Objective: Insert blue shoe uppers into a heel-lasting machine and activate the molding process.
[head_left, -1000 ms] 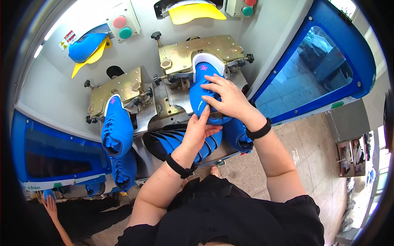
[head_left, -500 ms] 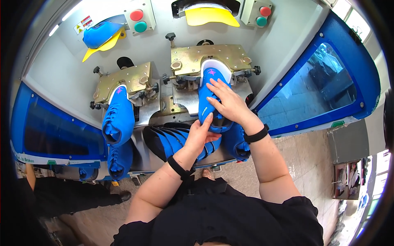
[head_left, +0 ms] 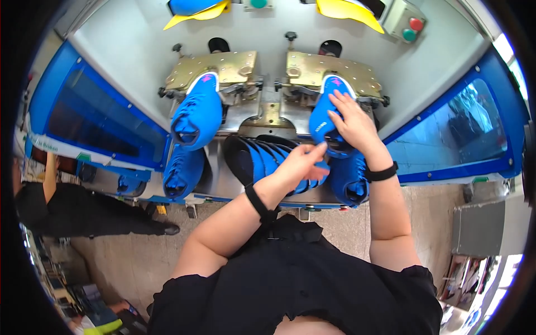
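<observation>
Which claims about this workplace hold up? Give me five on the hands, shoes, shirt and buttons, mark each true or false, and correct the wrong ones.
1. The right hand rests on a blue shoe. True.
2. The shirt is white. False: the shirt is black.
3. The left hand is near that shoe's lower end. True.
4. At upper right, green sits above red. False: the red button is above the green button.
5. Neither hand touches the left clamped shoe. True.

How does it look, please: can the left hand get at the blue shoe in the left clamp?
Probably yes: the left hand is at the heel of the right shoe, and the space leftward over the blue stack looks free toward the left shoe.
</observation>
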A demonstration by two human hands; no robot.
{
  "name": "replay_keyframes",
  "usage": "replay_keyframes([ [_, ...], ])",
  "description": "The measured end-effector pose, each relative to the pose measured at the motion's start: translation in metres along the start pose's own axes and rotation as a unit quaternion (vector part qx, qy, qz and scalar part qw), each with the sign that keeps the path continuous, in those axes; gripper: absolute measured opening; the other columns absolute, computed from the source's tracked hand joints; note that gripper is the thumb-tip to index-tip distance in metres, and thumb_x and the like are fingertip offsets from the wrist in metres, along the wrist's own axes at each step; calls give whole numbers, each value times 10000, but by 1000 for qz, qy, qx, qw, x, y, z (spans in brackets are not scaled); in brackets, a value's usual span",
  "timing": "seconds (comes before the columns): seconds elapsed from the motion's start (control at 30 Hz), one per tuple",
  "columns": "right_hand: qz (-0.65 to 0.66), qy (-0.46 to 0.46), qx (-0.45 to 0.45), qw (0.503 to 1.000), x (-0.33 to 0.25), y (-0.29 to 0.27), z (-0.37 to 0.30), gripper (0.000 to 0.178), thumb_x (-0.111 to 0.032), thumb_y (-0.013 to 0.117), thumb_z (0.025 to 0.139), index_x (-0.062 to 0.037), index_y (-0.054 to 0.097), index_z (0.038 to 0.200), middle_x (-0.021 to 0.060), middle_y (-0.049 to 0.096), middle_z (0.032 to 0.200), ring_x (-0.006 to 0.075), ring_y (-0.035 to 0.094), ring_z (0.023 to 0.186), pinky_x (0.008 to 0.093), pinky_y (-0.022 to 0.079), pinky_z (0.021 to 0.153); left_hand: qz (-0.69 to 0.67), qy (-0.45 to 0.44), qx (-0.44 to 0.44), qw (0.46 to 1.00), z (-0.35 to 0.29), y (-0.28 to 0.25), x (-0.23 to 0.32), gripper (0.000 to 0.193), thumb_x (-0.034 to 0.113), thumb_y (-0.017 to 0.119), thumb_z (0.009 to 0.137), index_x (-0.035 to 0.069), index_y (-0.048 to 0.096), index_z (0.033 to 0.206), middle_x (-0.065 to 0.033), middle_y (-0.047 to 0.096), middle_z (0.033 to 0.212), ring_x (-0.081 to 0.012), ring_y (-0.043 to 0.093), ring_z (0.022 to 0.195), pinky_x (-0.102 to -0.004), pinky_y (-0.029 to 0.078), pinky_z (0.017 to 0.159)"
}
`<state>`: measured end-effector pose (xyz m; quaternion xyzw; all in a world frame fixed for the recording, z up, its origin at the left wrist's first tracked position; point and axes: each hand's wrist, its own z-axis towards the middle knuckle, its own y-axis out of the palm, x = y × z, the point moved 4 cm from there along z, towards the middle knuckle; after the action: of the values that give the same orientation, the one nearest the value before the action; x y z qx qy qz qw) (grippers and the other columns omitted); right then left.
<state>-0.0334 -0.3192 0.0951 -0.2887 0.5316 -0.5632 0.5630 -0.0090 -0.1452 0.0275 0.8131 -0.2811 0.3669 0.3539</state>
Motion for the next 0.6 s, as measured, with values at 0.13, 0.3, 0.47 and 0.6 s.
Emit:
replay_keyframes([
  [0.13, -101, -122, 120, 980, -76, -6, -27, 382, -239, 666, 828, -119, 627, 1189, 85, 662, 1121, 268, 588, 1077, 429, 486, 899, 88, 77, 82, 990, -70, -68, -1, 396, 386, 615, 963, -5, 642, 1024, -62, 640, 757, -139, 645, 635, -244, 477, 525],
  [0.3, 93, -308, -75, 944, -188, 74, -67, 242, -181, 723, 719, -125, 658, 945, 15, 617, 882, 220, 577, 892, 379, 491, 758, -87, 149, 314, 934, -136, -182, -1, 365, 303, 601, 982, 42, 622, 727, 43, 445, 503, -56, 412, 415, -222, 325, 405],
  [0.47, 56, -329, -147, 931, -205, 101, -42, 215, -231, 753, 744, -113, 651, 892, 41, 589, 848, 247, 570, 892, 379, 484, 777, -62, 197, 322, 924, -154, -208, -10, 382, 286, 575, 994, 72, 579, 678, 47, 383, 464, -73, 398, 388, -223, 311, 393],
  [0.6, 361, -107, -72, 924, -166, 31, -27, 124, -154, 646, 907, -42, 607, 942, 109, 605, 888, 242, 595, 851, 348, 478, 764, -21, 198, 331, 922, -161, -220, -16, 437, 337, 564, 997, 66, 578, 655, 32, 425, 466, -72, 403, 384, -231, 313, 392],
])
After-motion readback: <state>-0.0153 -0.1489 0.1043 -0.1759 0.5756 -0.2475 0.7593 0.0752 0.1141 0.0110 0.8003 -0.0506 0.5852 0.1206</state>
